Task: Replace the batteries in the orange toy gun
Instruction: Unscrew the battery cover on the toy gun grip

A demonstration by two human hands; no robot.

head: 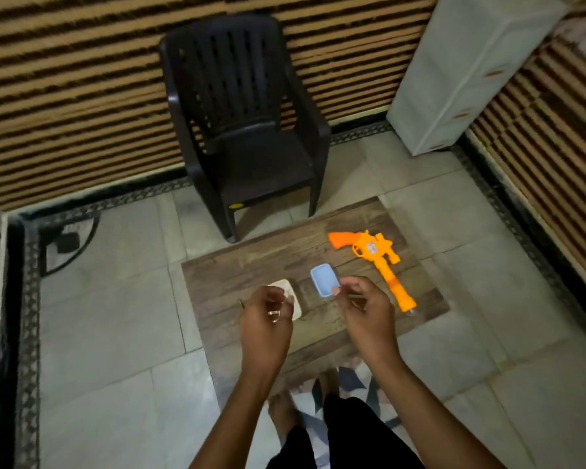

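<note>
The orange toy gun [374, 257] lies flat on the right side of a low wooden table [251, 258], with its grip pointing to the far left and its barrel towards me. A small blue tray [324, 279] sits mid-table, and a white tray [293, 296] to its left is partly hidden by my left hand [268, 316]. That hand hovers with curled fingers, and a thin tip [241, 303] pokes out at its left edge. My right hand [364, 308] hovers beside the blue tray, thumb and forefinger pinching something small and thin. No batteries are visible.
A black plastic chair [247, 130] stands just beyond the table against a striped wall. A pale plastic drawer cabinet [460, 72] occupies the far right corner. Tiled floor surrounds the table, and my bare feet [295, 401] are at its near edge.
</note>
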